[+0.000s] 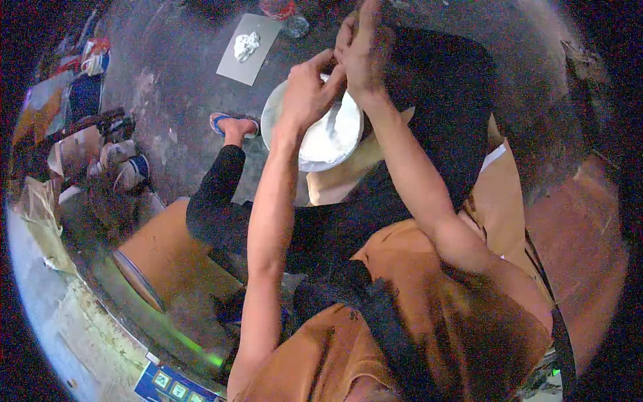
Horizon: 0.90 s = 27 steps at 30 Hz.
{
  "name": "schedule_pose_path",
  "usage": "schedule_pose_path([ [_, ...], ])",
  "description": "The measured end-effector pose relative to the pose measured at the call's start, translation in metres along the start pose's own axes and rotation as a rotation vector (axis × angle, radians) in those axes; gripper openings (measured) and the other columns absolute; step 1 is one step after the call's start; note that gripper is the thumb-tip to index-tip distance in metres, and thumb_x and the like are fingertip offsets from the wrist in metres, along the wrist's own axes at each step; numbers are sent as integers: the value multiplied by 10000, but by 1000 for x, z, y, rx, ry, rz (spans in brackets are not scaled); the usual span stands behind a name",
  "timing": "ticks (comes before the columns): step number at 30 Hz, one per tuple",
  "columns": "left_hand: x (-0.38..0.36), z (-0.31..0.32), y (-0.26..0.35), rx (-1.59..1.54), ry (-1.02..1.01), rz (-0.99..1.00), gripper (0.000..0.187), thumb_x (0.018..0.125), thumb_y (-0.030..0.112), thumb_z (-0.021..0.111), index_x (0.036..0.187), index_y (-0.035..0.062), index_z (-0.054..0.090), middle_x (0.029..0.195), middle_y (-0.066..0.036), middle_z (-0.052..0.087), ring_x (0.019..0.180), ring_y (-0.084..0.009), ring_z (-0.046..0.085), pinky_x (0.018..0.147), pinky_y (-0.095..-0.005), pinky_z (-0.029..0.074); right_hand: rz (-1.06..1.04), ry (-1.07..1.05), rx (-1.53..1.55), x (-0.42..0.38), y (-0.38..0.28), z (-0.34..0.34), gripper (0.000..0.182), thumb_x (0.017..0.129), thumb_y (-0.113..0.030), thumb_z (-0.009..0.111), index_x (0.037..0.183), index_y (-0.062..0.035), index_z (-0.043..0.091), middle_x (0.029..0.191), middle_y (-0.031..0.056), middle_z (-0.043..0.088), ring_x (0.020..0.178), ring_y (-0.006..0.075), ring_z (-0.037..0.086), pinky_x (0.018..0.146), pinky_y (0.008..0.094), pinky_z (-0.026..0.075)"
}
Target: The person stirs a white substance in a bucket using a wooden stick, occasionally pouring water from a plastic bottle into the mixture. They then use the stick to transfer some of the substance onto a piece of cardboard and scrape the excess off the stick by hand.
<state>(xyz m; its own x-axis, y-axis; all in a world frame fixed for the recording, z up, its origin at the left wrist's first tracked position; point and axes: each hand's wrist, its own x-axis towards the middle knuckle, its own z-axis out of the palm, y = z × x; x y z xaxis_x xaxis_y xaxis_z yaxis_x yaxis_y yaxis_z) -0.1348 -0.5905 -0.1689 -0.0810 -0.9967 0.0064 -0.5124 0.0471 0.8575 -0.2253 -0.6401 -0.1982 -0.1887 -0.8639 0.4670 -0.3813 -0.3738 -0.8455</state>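
Note:
Over a round white tub point(267, 124) my two hands come together, close to touching. White material point(333, 137), smooth and wet-looking, lies inside the tub. My left hand point(310, 92) is closed, its thumb and fingers bent towards the other hand. Anything small between those fingertips is hidden. My right hand point(363, 57) is a little higher and to the right, slightly blurred. One of its fingers stretches upward while others bend, apart from each other; I see no object in it. Beyond the tub, a pale flat board point(236, 67) on the floor carries a white lump point(247, 46).
A red item point(277, 8) and a clear plastic piece point(296, 27) lie near the board. My foot in a blue-strapped flip-flop point(218, 123) rests left of the tub. A brown cylindrical drum point(167, 244) lies at left. Cluttered items point(120, 167) line the left side.

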Motion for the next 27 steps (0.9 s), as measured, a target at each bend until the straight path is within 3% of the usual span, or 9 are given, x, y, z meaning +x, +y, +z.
schedule_pose_path([
  [1,1,5,-7,27,13,-12,280,846,243,533,992,12,595,851,-190,647,700,-324,641,680,-375,481,-96,63,-87,3,1,-1,283,941,-289,363,829,-34,413,575,108,442,504,251,458,501,379,377],
  [5,-8,25,-50,167,-84,-134,291,849,247,525,1020,22,592,880,-200,644,766,-340,639,721,-383,477,237,21,6,-19,43,21,415,945,-428,315,824,-45,421,526,69,388,498,169,457,477,349,370],
  [7,-11,29,-47,136,-52,-113,320,857,273,523,990,-10,594,854,-197,650,785,-301,649,721,-370,478,350,-16,133,-21,40,20,388,935,-417,326,851,-49,416,581,79,387,545,185,447,513,363,351],
  [14,12,2,-17,-20,-141,-91,353,862,318,533,923,-23,606,761,-168,652,686,-217,636,664,-335,478,381,-79,274,7,-2,-7,323,898,-381,365,946,-63,396,773,112,381,710,243,410,642,413,286],
  [21,9,2,2,-68,-46,-37,316,852,281,542,961,-7,610,807,-169,651,713,-215,630,677,-341,479,429,-165,297,18,-22,-26,323,862,-344,405,1041,-77,377,966,146,375,874,300,373,771,462,222],
  [23,9,6,-12,-87,-26,-8,307,855,260,534,1002,0,606,858,-180,651,765,-228,637,707,-339,477,342,-185,238,15,-19,-22,336,851,-333,416,1069,-81,372,1021,155,373,922,316,362,807,476,203],
  [24,6,11,-24,-74,-22,-23,307,857,250,528,1024,2,599,887,-185,648,799,-239,636,728,-340,474,245,-125,238,5,-3,-8,295,878,-376,397,927,-86,380,841,97,372,749,240,365,669,399,228],
  [26,-2,19,-47,-47,-15,-50,312,862,230,516,1069,6,586,945,-193,642,867,-261,632,768,-342,466,50,-5,223,-13,29,20,465,932,-460,358,645,-96,397,480,-18,372,403,88,370,392,245,278],
  [27,-5,18,-47,26,-98,-145,320,868,221,501,1094,7,575,993,-206,631,936,-288,614,813,-350,451,158,-27,215,-23,43,29,443,934,-438,372,658,-93,405,480,-17,367,409,92,374,393,250,282],
])
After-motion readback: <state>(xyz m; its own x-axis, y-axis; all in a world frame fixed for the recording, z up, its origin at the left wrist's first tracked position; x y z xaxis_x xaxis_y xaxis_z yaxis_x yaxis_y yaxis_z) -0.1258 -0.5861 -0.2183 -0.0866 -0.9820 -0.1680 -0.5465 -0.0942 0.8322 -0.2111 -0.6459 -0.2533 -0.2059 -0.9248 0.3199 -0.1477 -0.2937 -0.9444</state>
